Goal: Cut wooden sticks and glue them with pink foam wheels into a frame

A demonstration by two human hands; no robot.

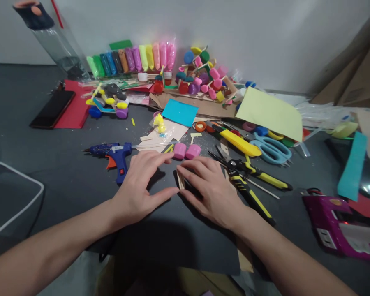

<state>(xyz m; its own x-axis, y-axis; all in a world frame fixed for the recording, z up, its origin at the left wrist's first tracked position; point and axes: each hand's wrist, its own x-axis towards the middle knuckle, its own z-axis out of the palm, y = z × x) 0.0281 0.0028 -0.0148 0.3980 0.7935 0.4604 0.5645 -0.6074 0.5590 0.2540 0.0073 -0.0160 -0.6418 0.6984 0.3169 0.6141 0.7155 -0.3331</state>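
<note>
Pale wooden sticks (180,181), short and lying side by side, are between the fingertips and thumb of my right hand (211,187), low over the dark tabletop. Facing it, my left hand (143,179) curves with fingers and thumb apart, its thumb tip close to the lower end of the sticks; whether they touch I cannot tell. Just beyond my hands are two pink clay pieces (186,151), the right one with a small stick standing in it. A blue glue gun (119,156) lies left of my left hand. Pliers with yellow-black handles (249,181) lie beside my right hand.
A yellow cutter (239,142) and blue scissors (273,148) lie at the back right. Clay packs (132,59) line the wall near colourful clay models (203,76). A phone (53,109), water bottle (57,45), white cable (21,172) and purple device (336,226) flank the workspace.
</note>
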